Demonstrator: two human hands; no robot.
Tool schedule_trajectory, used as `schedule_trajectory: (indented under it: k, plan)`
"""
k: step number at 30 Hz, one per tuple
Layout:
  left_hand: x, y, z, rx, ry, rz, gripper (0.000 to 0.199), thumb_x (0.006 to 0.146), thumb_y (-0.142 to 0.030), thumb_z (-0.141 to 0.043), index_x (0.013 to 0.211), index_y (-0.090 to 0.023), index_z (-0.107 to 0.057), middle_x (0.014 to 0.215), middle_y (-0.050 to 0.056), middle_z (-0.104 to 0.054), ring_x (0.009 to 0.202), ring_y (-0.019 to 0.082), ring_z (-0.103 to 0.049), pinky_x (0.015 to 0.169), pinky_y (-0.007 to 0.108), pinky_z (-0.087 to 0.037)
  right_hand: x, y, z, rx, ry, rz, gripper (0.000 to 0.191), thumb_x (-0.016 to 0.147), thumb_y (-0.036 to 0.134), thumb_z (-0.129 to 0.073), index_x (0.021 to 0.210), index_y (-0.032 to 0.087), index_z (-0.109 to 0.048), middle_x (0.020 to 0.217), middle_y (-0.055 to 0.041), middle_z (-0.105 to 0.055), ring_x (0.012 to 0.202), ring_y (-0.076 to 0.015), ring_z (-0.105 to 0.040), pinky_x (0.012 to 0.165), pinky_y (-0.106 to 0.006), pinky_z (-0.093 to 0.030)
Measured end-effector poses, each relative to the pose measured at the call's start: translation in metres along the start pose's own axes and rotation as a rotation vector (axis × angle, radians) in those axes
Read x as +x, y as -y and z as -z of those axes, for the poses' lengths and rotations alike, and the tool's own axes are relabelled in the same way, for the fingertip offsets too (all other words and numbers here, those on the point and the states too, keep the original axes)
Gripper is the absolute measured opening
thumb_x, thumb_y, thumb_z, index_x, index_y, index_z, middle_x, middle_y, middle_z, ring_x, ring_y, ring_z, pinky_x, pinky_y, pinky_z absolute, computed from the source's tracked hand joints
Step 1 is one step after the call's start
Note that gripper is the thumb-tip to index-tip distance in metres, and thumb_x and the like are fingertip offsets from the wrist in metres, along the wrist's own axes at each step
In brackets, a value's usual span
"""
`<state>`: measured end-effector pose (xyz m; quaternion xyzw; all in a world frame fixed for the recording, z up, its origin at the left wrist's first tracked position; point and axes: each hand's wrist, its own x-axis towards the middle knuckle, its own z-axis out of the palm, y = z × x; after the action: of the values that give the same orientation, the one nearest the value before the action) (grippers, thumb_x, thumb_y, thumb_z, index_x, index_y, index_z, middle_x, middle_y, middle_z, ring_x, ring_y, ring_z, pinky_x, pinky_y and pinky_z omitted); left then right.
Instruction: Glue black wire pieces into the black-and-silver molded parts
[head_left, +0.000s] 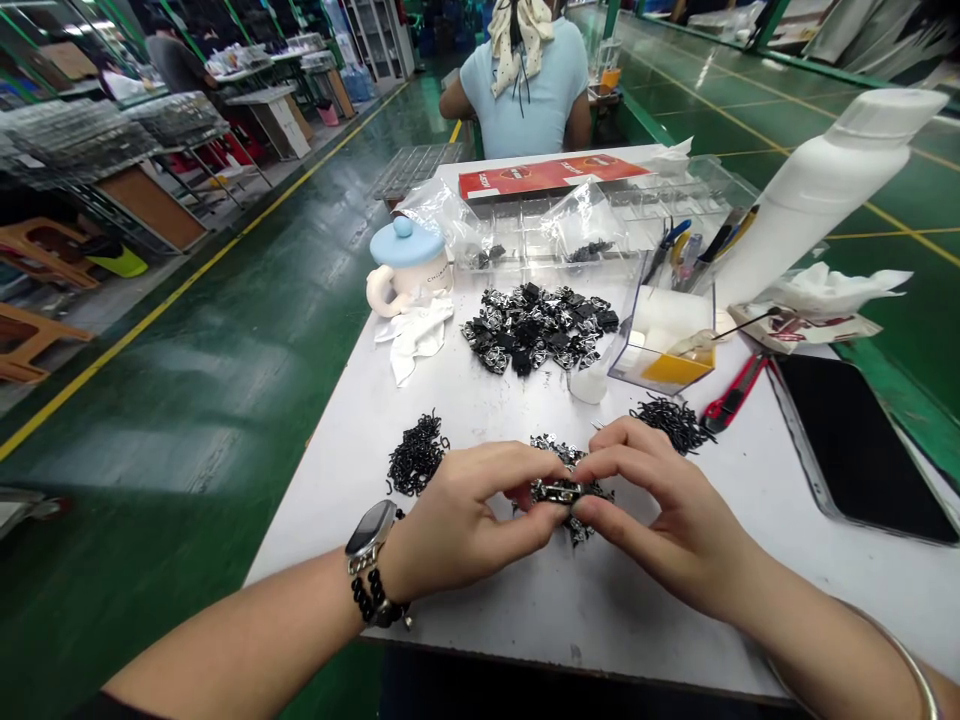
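My left hand and my right hand meet near the front of the white table. Between their fingertips they pinch a small metal part, its details too small to tell. Beneath and behind it lies a pile of small silvery and black pieces, partly hidden by the fingers. Small black hook-like pieces form one heap by my left hand and another beyond my right hand. Farther back is a larger heap of black and metal clips.
A lidded mug and a crumpled tissue sit at the back left. At the right are a clear tool box, a white bottle, a red cutter and a phone. A person sits beyond the table.
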<state>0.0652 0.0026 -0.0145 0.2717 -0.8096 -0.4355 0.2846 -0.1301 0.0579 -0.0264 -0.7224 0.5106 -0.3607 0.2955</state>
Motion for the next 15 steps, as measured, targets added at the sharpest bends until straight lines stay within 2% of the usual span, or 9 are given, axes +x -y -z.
schedule_trajectory:
  k: [3, 6, 9, 15]
  plan:
    - [0.0014, -0.0009, -0.0023, -0.348, 0.098, 0.354, 0.018, 0.079, -0.026, -0.066, 0.093, -0.016, -0.067, 0.070, 0.000, -0.060, 0.061, 0.010, -0.052, 0.061, 0.023, -0.046, 0.0012, -0.0002, 0.0004, -0.002, 0.009, 0.031, 0.008, 0.089, 0.031, -0.052, 0.084, 0.025, -0.054, 0.085, -0.0007, -0.051, 0.084, -0.0165, -0.048, 0.077, -0.036, -0.032]
    - [0.0039, 0.0001, -0.0040, -0.705, 0.144, 0.570, 0.017, 0.075, -0.024, -0.070, 0.091, -0.017, -0.067, 0.072, -0.001, -0.060, 0.061, 0.008, -0.052, 0.060, 0.021, -0.045, 0.0029, 0.0013, -0.0001, 0.088, 0.043, -0.072, 0.019, 0.090, 0.034, -0.049, 0.075, 0.023, -0.052, 0.079, -0.0007, -0.051, 0.080, -0.0162, -0.048, 0.075, -0.035, -0.033]
    - [0.0054, 0.0013, -0.0053, -0.846, 0.118, 0.670, 0.017, 0.072, -0.016, -0.072, 0.088, -0.015, -0.067, 0.070, -0.001, -0.061, 0.061, 0.007, -0.054, 0.061, 0.020, -0.045, 0.0037, 0.0024, -0.0023, 0.127, 0.047, -0.163, 0.024, 0.090, 0.037, -0.048, 0.071, 0.022, -0.050, 0.076, -0.0010, -0.051, 0.077, -0.0162, -0.048, 0.072, -0.034, -0.033]
    - [0.0051, 0.0049, -0.0079, -0.816, 0.058, 0.715, 0.017, 0.067, -0.010, -0.070, 0.083, -0.013, -0.065, 0.061, -0.003, -0.058, 0.055, 0.005, -0.051, 0.055, 0.019, -0.039, 0.0042, 0.0023, -0.0094, 0.094, 0.046, -0.176, 0.025, 0.089, 0.034, -0.048, 0.068, 0.021, -0.049, 0.073, -0.0004, -0.051, 0.073, -0.0150, -0.047, 0.070, -0.034, -0.034]
